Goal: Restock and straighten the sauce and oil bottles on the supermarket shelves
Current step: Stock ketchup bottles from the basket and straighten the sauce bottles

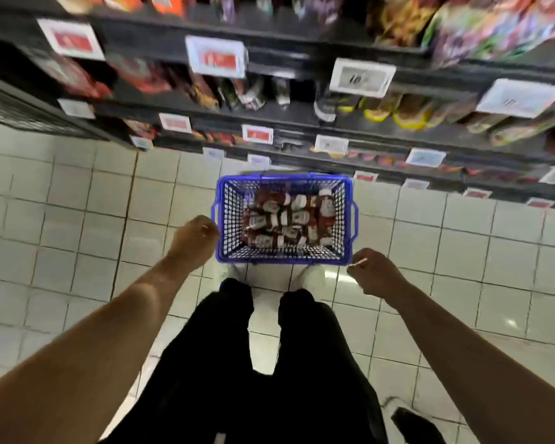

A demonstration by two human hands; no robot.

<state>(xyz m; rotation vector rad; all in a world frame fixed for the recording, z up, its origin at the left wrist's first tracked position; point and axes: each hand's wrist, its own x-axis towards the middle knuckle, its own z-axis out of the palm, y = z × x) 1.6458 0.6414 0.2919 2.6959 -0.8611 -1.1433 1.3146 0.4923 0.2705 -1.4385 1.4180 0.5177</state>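
The basket (285,251) is open on top, with bottles (285,219) piled inside. Bare floor (77,203) lies on both sides. Shelves (302,123) stand close behind it.

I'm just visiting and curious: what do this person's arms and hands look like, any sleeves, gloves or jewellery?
Both arms are bare up to the frame edge, with no sleeves showing. The left hand and right hand wear no gloves. No watch or bracelet shows on either wrist. The picture is too blurred to tell about rings.

basket (221,216): blue plastic mesh | floor (77,203): glossy tile | trousers (237,363): matt blk cloth
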